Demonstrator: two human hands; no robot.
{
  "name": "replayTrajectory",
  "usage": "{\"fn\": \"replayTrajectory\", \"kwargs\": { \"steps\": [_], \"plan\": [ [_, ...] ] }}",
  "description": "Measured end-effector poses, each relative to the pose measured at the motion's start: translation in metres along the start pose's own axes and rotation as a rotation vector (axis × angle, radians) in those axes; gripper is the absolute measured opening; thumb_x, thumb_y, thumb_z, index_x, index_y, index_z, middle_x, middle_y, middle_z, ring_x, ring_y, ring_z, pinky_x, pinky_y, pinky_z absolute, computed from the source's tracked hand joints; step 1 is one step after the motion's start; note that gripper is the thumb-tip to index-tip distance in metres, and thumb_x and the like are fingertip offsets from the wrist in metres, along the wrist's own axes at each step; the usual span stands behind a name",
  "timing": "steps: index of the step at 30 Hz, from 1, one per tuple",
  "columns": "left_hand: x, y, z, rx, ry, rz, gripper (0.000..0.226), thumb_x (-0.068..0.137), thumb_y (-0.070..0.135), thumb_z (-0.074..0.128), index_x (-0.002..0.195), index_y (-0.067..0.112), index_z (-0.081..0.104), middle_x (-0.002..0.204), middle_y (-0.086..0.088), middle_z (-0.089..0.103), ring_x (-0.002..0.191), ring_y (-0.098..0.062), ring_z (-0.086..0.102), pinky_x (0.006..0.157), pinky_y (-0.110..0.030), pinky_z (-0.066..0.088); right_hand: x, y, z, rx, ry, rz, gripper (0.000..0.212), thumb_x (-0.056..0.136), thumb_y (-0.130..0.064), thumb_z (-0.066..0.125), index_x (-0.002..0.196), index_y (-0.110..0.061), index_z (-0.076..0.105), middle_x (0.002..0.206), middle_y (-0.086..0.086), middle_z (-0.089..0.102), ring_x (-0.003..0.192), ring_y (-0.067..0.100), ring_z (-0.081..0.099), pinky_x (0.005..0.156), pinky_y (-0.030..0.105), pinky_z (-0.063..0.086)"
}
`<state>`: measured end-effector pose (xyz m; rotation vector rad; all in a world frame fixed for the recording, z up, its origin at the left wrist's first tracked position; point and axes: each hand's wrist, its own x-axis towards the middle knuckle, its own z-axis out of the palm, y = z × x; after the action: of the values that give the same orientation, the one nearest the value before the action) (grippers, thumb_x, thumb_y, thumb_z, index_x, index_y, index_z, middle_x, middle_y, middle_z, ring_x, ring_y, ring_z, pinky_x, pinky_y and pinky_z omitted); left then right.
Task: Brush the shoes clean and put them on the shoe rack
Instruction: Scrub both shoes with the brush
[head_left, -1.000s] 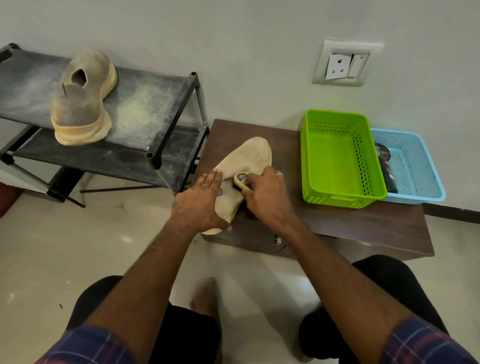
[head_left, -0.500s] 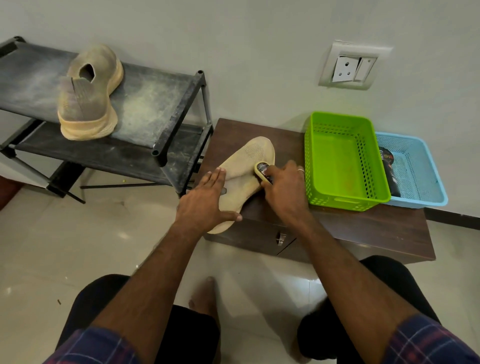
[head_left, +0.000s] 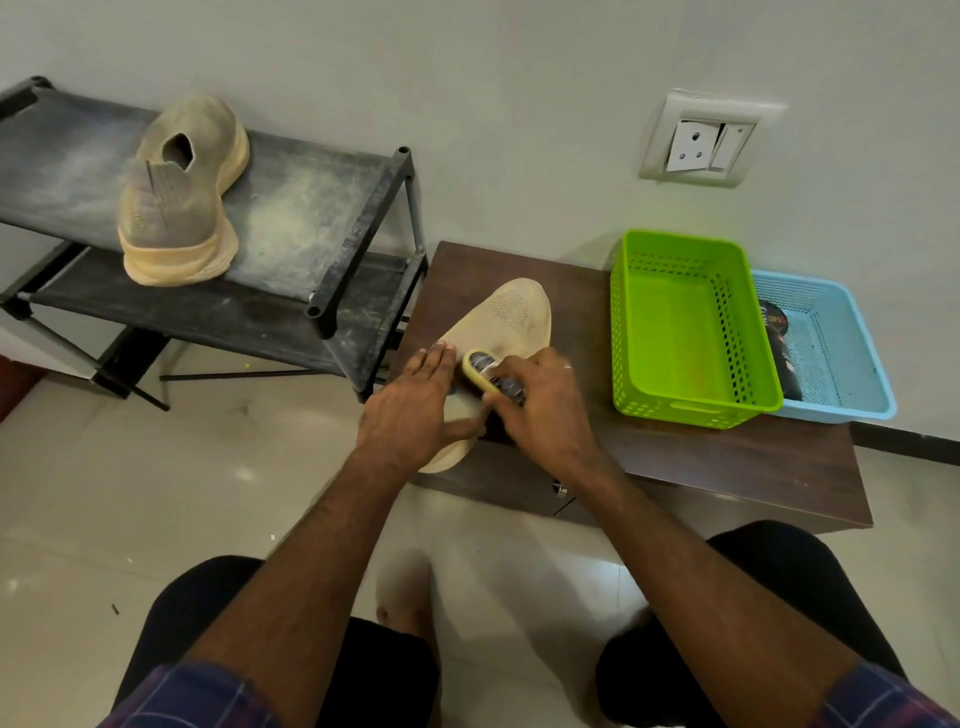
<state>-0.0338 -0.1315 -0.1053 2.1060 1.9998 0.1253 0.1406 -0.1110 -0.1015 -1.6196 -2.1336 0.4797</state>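
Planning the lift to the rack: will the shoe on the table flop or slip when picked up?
The shoe has a knit mesh upper, so it likely flexes. The thick foam-like sole probably keeps it light yet shape-holding. The left hand presses it flat while the right hand brushes, suggesting it slides if unheld.

Rack left of table; one shoe on rack, other shoe on table, two baskets right.

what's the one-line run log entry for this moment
step: brushing | right hand: grips brush | left hand: flat on shoe | other shoe: on rack
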Motion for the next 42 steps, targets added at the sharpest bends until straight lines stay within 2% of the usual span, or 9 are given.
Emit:
{"fn": "replayTrajectory", "kwargs": {
  "steps": [2,9,14,22,26,29,35,39,42],
  "plan": [
    [0.002,0.001,0.0,-0.004,0.006,-0.001,0.101,0.084,0.072,0.054,0.159,0.019,0.012,0.166,0.003,0.014,0.152,-0.015,0.013,0.115,-0.039,0.031,0.002,0.0,0.002,-0.031,-0.093,-0.044,0.03,0.085,-0.035,0.073,0.114,-0.025,0.07,0.108,0.012,0.057,0.098,0.027,0.052,0.083,0.034,0.047],
    [-0.003,0.004,-0.003,0.079,-0.021,0.014,0.103,0.084,0.071,0.055,0.159,0.02,0.007,0.167,0.005,0.009,0.153,-0.014,0.01,0.114,-0.041,0.034,0.022,0.026,-0.004,-0.177,0.17,0.118,0.036,0.087,-0.028,0.072,0.122,-0.024,0.066,0.104,0.013,0.05,0.094,0.033,0.049,0.082,0.041,0.046],
    [-0.001,0.005,-0.006,-0.005,-0.04,-0.009,0.105,0.08,0.067,0.064,0.159,0.021,0.011,0.166,0.005,0.013,0.152,-0.014,0.014,0.113,-0.041,0.033,0.003,0.018,-0.002,-0.012,-0.1,-0.042,0.031,0.082,-0.034,0.078,0.11,-0.024,0.071,0.105,0.008,0.053,0.099,0.024,0.048,0.08,0.031,0.045],
    [-0.008,0.012,-0.009,0.013,-0.056,-0.009,0.104,0.081,0.064,0.067,0.159,0.022,0.012,0.166,0.004,0.014,0.151,-0.016,0.018,0.111,-0.043,0.036,0.019,0.017,-0.013,-0.084,0.133,0.101,0.034,0.084,-0.032,0.076,0.116,-0.023,0.07,0.105,0.011,0.051,0.098,0.028,0.049,0.081,0.033,0.043],
    [-0.005,0.008,-0.012,-0.063,-0.04,0.029,0.102,0.075,0.059,0.075,0.156,0.026,0.023,0.162,0.006,0.027,0.144,-0.017,0.034,0.107,-0.04,0.041,0.001,0.007,-0.018,-0.01,-0.179,-0.04,0.029,0.081,-0.038,0.078,0.108,-0.031,0.072,0.104,0.007,0.054,0.096,0.022,0.051,0.075,0.029,0.044],
    [-0.002,0.006,-0.021,-0.002,-0.113,0.037,0.107,0.07,0.057,0.081,0.156,0.031,0.023,0.162,0.007,0.026,0.139,-0.02,0.041,0.107,-0.04,0.041,0.005,0.024,-0.014,-0.097,-0.069,0.069,0.028,0.082,-0.035,0.076,0.109,-0.027,0.071,0.105,0.012,0.057,0.097,0.031,0.055,0.08,0.035,0.046],
    [0.001,-0.002,-0.035,0.315,-0.128,0.075,0.087,0.083,0.037,0.071,0.154,0.03,0.021,0.166,0.007,0.006,0.153,-0.015,-0.005,0.116,-0.063,0.009,-0.007,0.039,-0.017,-0.102,0.129,0.163,0.044,0.085,-0.036,0.072,0.125,-0.022,0.06,0.107,0.013,0.053,0.096,0.033,0.053,0.083,0.043,0.049],
    [0.005,0.013,-0.024,0.18,-0.033,0.05,0.098,0.075,0.06,0.073,0.151,0.03,0.019,0.167,0.005,-0.001,0.153,-0.013,-0.003,0.116,-0.064,0.008,-0.023,0.028,-0.012,-0.162,-0.079,0.062,0.044,0.086,-0.042,0.07,0.125,-0.023,0.062,0.113,0.011,0.055,0.102,0.032,0.052,0.085,0.038,0.046],
    [0.01,0.012,-0.02,0.148,-0.002,-0.007,0.109,0.075,0.064,0.071,0.156,0.028,0.008,0.167,0.002,-0.003,0.153,-0.013,0.004,0.116,-0.058,0.017,-0.024,0.032,-0.021,-0.114,-0.042,0.055,0.043,0.085,-0.042,0.071,0.122,-0.023,0.065,0.11,0.011,0.057,0.099,0.031,0.054,0.085,0.038,0.047]
  ]
}}
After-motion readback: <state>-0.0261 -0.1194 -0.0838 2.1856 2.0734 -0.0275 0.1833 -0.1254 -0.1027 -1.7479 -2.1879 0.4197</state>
